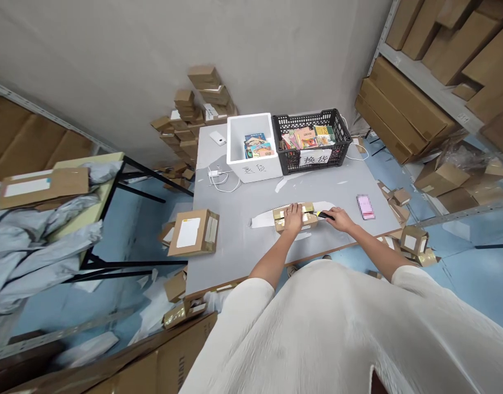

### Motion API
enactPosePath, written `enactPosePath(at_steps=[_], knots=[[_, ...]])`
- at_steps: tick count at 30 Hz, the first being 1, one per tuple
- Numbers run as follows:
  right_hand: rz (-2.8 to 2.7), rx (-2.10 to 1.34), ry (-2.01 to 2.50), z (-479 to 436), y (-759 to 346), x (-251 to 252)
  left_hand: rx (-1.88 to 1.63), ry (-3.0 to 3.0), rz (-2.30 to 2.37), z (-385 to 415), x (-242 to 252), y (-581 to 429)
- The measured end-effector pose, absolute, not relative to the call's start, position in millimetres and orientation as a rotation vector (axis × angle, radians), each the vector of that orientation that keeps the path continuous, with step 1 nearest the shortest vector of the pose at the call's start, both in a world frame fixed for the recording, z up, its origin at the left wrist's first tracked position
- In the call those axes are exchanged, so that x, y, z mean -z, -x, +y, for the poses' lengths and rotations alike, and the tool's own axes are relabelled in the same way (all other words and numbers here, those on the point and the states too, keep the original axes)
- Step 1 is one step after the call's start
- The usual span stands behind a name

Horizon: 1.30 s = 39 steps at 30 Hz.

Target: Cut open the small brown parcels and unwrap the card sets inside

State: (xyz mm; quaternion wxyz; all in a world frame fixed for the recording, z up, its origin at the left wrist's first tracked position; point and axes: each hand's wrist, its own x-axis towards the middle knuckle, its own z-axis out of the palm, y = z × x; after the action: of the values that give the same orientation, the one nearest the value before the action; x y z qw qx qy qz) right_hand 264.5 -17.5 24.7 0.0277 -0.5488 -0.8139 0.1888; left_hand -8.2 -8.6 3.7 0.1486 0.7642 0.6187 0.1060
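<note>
A small taped cardboard box (pixel 281 215) lies on the grey table (pixel 235 241) in front of me, on a white sheet. My left hand (pixel 293 218) rests flat on top of the box, fingers stretched out. My right hand (pixel 338 219) is closed around a yellow and black utility knife (pixel 322 214), whose tip touches the box's right end.
A pink phone (pixel 365 207) lies to the right. At the back stand a white foam box (pixel 253 145) and a black crate (pixel 312 140), both holding books. Another cardboard box (pixel 192 233) sits at the table's left edge. Cartons litter the floor and fill the shelves (pixel 432 82).
</note>
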Motion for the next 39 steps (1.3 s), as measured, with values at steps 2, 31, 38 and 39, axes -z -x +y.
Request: enactPosePath(at_steps=[2,31,38,39], knots=[[-2.473,-0.559,1.712,-17,-262,-19,-0.336,-2.169,1.791,-11,-1,7],[-1.545,-1.301,1.678,-14,-263,48,-0.637,-1.545,1.8,-78,30,101],[-1.312,-1.408,1.541,3,-238,31,-0.68,-1.346,1.83,-46,22,79],[-1.305,-1.362,1.567,6,-242,27,-0.679,-1.332,1.846,-40,19,75]])
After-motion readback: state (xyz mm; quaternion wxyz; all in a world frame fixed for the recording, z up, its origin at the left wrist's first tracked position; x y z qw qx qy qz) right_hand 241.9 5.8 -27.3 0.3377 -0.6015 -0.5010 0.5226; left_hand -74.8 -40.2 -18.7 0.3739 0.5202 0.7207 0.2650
